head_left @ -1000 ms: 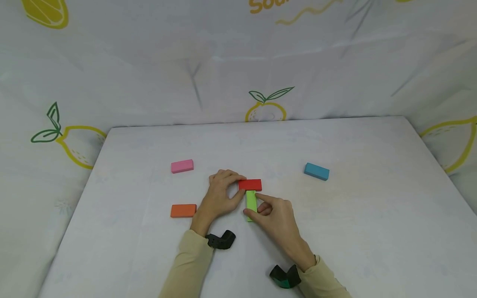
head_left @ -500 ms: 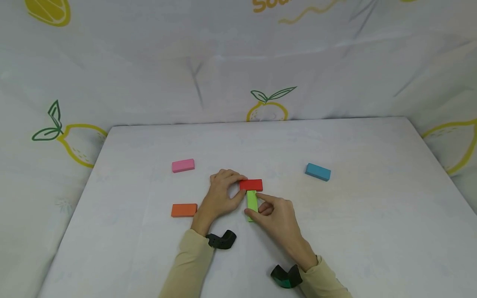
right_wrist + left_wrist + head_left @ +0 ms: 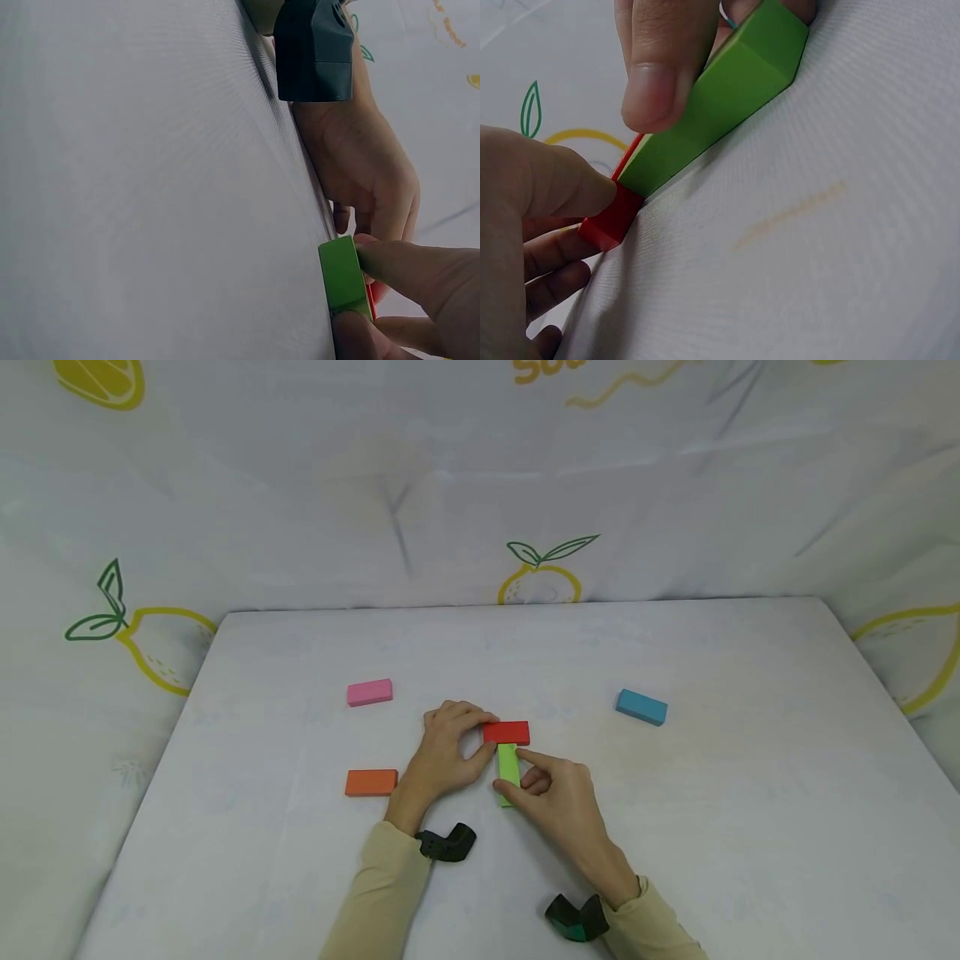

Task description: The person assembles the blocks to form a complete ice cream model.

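On the white table a red block [image 3: 507, 732] lies crosswise, with a green block [image 3: 508, 763] set lengthwise against its near side, the two forming a T. My left hand [image 3: 447, 750] pinches the left end of the red block between thumb and fingers, as the left wrist view also shows on the red block [image 3: 613, 217]. My right hand [image 3: 558, 793] holds the green block by its sides, thumb toward its near end and index finger at the far right. In the right wrist view the end of the green block [image 3: 343, 274] shows between the fingers.
An orange block [image 3: 371, 782] lies just left of my left wrist, and a pink block [image 3: 370, 692] farther back. To the right sits a blue block [image 3: 641, 707]. A white lemon-print cloth [image 3: 315, 510] hangs behind the table's far edge.
The whole head view has shifted slightly to the right. Both hands keep their hold, and the red and green blocks stay together as before.
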Tool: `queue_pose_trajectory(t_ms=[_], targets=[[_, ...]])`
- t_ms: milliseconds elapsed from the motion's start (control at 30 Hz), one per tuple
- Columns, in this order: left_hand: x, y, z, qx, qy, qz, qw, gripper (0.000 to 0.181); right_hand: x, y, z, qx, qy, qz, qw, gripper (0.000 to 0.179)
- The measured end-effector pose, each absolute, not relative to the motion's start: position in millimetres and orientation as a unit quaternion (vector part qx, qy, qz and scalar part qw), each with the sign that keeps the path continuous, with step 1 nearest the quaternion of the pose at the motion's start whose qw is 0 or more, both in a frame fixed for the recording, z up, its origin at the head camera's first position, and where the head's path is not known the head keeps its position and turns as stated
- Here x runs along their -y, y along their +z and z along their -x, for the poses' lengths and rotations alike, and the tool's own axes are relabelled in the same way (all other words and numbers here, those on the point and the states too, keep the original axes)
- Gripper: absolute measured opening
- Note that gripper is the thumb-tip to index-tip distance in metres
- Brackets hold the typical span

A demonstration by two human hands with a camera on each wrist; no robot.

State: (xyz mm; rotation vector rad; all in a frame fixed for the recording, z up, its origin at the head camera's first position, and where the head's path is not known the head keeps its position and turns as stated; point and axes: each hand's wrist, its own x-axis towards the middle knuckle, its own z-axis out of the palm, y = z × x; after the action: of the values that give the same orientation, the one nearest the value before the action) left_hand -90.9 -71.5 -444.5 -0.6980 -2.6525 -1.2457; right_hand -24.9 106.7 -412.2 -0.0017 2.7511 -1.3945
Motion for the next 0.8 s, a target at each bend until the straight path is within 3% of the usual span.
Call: queue_pose_trajectory(t_ms=[433, 700, 800], targets=[[71.6, -444.2, 91.3, 0.883, -0.405, 0.229, 0.057, 0.026, -105.6, -410.7, 24.8, -0.899, -0.436, 0.006, 0.024, 0.052], [71.4, -444.8, 91.1, 0.885, -0.400, 0.226, 0.067, 0.026, -118.5, -399.8, 32.6, -0.908, -0.410, 0.065, -0.049, 0.037], [71.4, -445.4, 91.3, 0.885, -0.400, 0.228, 0.067, 0.025, -126.3, -403.2, 42.9, -0.902, -0.419, 0.097, -0.051, 0.033]])
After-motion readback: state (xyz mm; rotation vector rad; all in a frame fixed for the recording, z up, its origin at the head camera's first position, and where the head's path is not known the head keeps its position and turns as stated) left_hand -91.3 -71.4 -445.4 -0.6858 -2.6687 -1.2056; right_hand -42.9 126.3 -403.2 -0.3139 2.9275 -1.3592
